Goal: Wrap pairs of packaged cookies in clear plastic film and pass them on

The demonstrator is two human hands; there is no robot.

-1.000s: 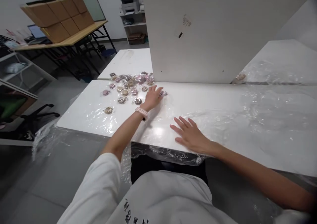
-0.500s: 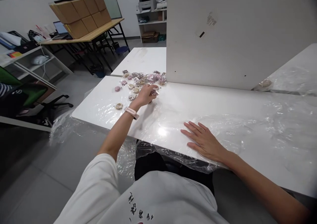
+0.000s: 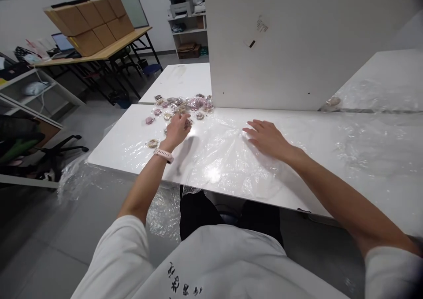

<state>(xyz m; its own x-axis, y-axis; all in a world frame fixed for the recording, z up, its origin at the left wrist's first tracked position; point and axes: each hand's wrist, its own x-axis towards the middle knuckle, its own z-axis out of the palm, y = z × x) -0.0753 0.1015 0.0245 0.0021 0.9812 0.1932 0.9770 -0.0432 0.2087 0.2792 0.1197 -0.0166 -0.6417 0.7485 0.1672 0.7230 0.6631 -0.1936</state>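
Note:
My left hand (image 3: pixel 177 131), with a pale band on its wrist, is curled over a small dark round piece in clear wrapping (image 3: pixel 188 123). Its fingers partly hide that piece. Just beyond lies a cluster of similar wrapped round pieces (image 3: pixel 195 102), some pinkish, some yellowish-brown. A single pink one (image 3: pixel 150 120) and a brownish one (image 3: pixel 152 143) lie apart on the left. My right hand (image 3: pixel 266 136) rests palm down, fingers stretched, at the far edge of clear plastic film (image 3: pixel 228 151) spread wrinkled over the white table (image 3: pixel 115 145).
A tall white panel (image 3: pixel 271 48) stands along the table's back edge. More plastic film (image 3: pixel 373 145) lies to the right, and some (image 3: pixel 79 175) hangs off the left front. Cardboard boxes (image 3: pixel 86 37) are stacked on a wooden table at the back left.
My right hand has moved away from the front edge toward the panel, and the film now lies bunched across the middle. My left hand has shifted slightly left with its piece. The view has turned.

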